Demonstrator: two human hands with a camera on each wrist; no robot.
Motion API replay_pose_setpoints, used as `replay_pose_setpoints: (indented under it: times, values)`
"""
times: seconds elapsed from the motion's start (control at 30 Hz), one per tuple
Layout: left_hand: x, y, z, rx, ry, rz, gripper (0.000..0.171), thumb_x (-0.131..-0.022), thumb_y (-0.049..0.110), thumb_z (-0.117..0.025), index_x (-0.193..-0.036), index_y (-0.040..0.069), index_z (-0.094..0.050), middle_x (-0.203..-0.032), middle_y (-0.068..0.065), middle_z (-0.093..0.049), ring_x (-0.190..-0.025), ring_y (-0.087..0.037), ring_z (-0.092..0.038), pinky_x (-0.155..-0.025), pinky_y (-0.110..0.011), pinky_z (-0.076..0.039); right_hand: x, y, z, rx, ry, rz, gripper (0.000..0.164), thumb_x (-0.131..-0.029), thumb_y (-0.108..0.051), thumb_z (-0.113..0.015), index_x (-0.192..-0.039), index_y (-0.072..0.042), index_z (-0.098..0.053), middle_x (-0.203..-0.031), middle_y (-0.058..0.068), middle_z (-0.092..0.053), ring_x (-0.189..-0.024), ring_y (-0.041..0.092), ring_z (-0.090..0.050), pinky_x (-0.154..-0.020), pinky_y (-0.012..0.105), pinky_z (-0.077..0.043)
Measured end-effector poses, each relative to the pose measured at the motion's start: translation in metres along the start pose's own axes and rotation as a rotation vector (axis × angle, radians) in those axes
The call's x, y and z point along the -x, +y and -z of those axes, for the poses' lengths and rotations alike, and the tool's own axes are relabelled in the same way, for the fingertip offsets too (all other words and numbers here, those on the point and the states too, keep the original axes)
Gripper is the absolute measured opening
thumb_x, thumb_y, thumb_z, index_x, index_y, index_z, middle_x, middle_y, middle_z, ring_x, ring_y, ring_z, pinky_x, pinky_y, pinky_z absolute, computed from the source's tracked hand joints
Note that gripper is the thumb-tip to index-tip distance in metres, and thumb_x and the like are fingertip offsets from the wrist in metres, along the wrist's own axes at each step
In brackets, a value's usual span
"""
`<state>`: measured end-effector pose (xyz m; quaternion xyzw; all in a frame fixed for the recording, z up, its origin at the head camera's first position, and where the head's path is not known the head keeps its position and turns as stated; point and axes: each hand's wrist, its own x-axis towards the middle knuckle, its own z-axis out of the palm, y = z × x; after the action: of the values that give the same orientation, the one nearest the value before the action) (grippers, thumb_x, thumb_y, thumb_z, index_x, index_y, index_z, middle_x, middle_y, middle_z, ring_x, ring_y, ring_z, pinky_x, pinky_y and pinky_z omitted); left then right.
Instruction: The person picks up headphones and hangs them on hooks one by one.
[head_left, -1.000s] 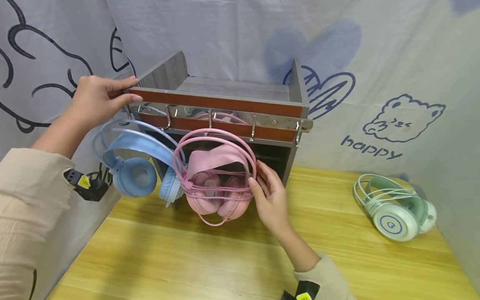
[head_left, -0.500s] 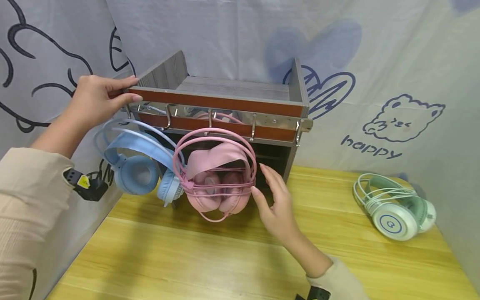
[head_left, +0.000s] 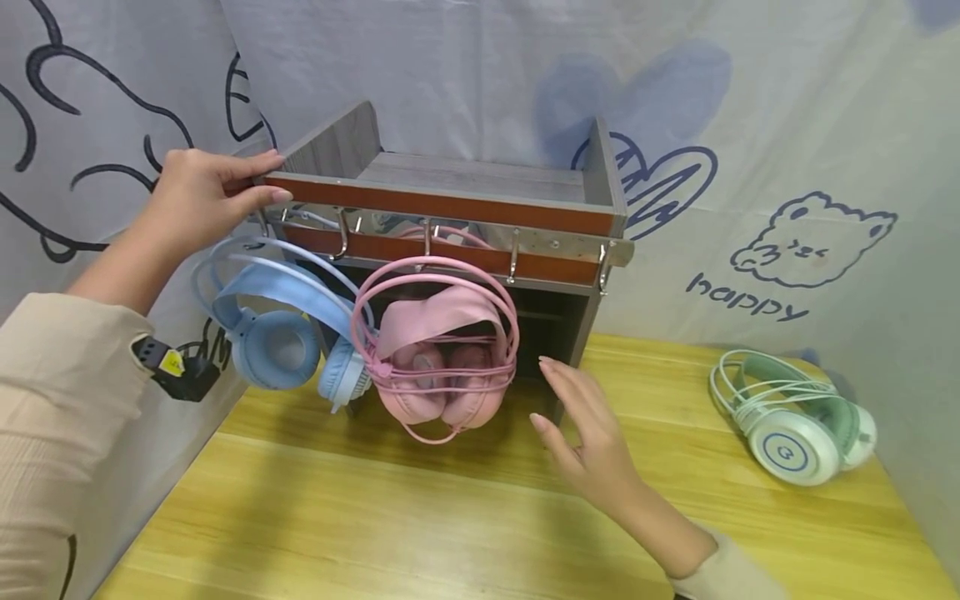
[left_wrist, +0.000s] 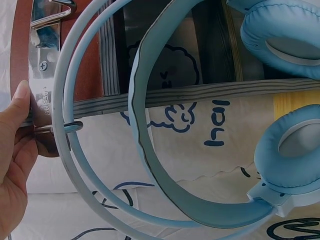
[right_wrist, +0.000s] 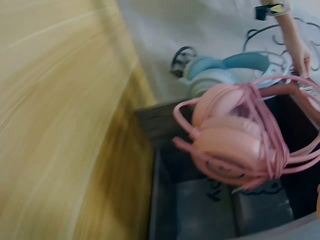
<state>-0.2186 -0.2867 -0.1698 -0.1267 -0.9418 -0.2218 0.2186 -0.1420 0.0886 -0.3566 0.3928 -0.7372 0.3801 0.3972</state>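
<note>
Pink headphones [head_left: 431,315] hang from the middle hook [head_left: 427,237] of the rack [head_left: 450,202], the right hand [head_left: 596,450] apart from them.
Headband arched up, ear cups down, their long axis runs roughly upright. The right hand, fingers loosely extended, holds nothing just to their right; the left hand [head_left: 206,192] grips the rack's left end. A firm left grip and gentle right-hand clearance should best prevent swinging. Blue headphones [head_left: 281,350] hang left; green-and-white headphones [head_left: 795,450] lie right, on the table [head_left: 375,517].

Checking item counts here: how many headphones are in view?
3: light-blue headphones and pink headphones hanging from the hook rail, white-and-green headphones lying on the table at right. The shelf unit could hide others.
</note>
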Motion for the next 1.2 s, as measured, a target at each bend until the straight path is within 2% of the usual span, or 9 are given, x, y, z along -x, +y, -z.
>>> replay_pose_setpoints:
  times: [0.13,0.3,0.57,0.77,0.97,1.07,1.2]
  values:
    - [0.0,0.002,0.0,-0.011,-0.008,0.004,0.04,-0.089,0.022,-0.062,-0.127,0.01,-0.056,-0.121,-0.02,-0.058,-0.06,0.023,-0.042,-0.053,-0.002,-0.034,0.009,0.005,0.009,0.023,-0.009,0.075,0.048,-0.097,-0.029,-0.048,-0.119,0.014,-0.053,-0.117,0.025,-0.058,-0.112,0.031,-0.052,-0.107,0.028,-0.033]
    - [0.001,0.001,0.001,-0.026,-0.003,0.002,0.04,-0.089,0.022,-0.062,-0.127,0.011,-0.055,-0.119,-0.021,-0.06,-0.061,0.024,-0.041,-0.053,-0.002,-0.035,0.018,0.012,0.02,0.066,-0.051,0.084,0.05,-0.097,-0.03,-0.047,-0.121,0.014,-0.052,-0.12,0.026,-0.056,-0.116,0.031,-0.05,-0.109,0.029,-0.032]
    - [0.001,0.0,0.0,-0.012,-0.002,-0.001,0.041,-0.089,0.022,-0.062,-0.127,0.01,-0.055,-0.118,-0.021,-0.06,-0.061,0.023,-0.042,-0.054,-0.002,-0.035,0.04,0.026,0.031,0.149,-0.083,0.042,0.057,-0.097,-0.036,-0.045,-0.122,0.015,-0.05,-0.126,0.028,-0.052,-0.135,0.019,-0.036,-0.112,0.03,-0.027]
    - [0.001,0.001,-0.001,-0.023,0.005,-0.008,0.041,-0.089,0.022,-0.062,-0.127,0.011,-0.055,-0.117,-0.021,-0.061,-0.06,0.023,-0.041,-0.053,-0.002,-0.035,0.055,0.035,0.041,0.209,-0.126,-0.01,0.061,-0.097,-0.041,-0.044,-0.126,0.012,-0.048,-0.13,0.027,-0.049,-0.136,0.023,-0.033,-0.115,0.031,-0.02]
    - [0.001,0.001,-0.001,-0.017,0.014,-0.021,0.04,-0.089,0.022,-0.063,-0.127,0.01,-0.056,-0.118,-0.021,-0.06,-0.062,0.027,-0.04,-0.054,-0.001,-0.034,0.067,0.041,0.051,0.284,-0.212,-0.061,0.067,-0.098,-0.046,-0.038,-0.13,0.012,-0.044,-0.138,0.026,-0.043,-0.141,0.02,-0.023,-0.117,0.03,-0.012]
    - [0.002,0.001,-0.001,-0.015,0.011,-0.015,0.04,-0.089,0.022,-0.062,-0.127,0.01,-0.055,-0.12,-0.02,-0.059,-0.064,0.028,-0.04,-0.055,0.0,-0.034,0.072,0.044,0.057,0.328,-0.259,-0.089,0.07,-0.098,-0.049,-0.035,-0.134,0.012,-0.04,-0.144,0.023,-0.037,-0.141,0.025,-0.023,-0.117,0.031,-0.009]
    - [0.002,0.002,-0.001,-0.006,0.006,-0.002,0.041,-0.089,0.023,-0.062,-0.127,0.01,-0.055,-0.121,-0.02,-0.058,-0.065,0.029,-0.04,-0.056,0.001,-0.035,0.077,0.046,0.062,0.396,-0.293,-0.11,0.074,-0.097,-0.053,-0.031,-0.138,0.008,-0.036,-0.144,0.025,-0.035,-0.141,0.028,-0.02,-0.117,0.033,-0.003]
